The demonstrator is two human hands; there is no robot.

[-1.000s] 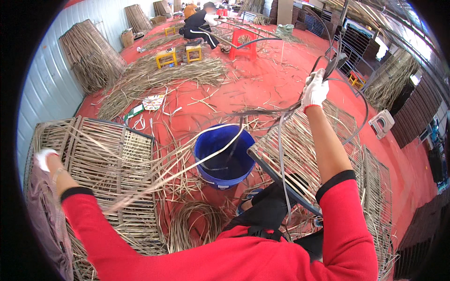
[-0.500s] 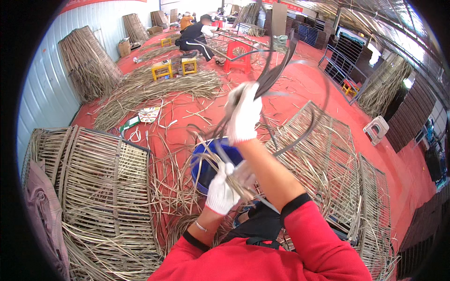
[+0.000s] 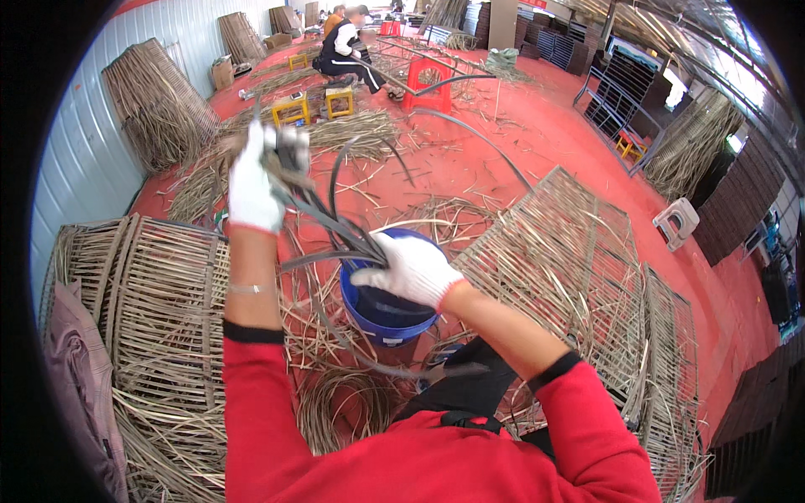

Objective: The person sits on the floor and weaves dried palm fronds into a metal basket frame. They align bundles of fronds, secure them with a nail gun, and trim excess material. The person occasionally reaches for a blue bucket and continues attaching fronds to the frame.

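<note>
My left hand [image 3: 254, 178], in a white glove, is raised and shut on one end of a bundle of dark rattan strips [image 3: 331, 220]. My right hand [image 3: 411, 267], also gloved, grips the same bundle lower down, just above a blue bucket [image 3: 381, 312]. Loose ends of the strips arc up and away to the right. Both sleeves are red.
Woven wicker frames lie at the left [image 3: 142, 302] and right [image 3: 570, 268] of the bucket, on a red floor [image 3: 520, 134] strewn with cane. People [image 3: 348, 46] sit far back by yellow stools [image 3: 289, 109]. A white stool [image 3: 677, 220] stands at the right.
My hands have swapped heights: the left rose from the bucket to the upper left with the strips' end, and the right came down from above onto the bundle over the bucket.
</note>
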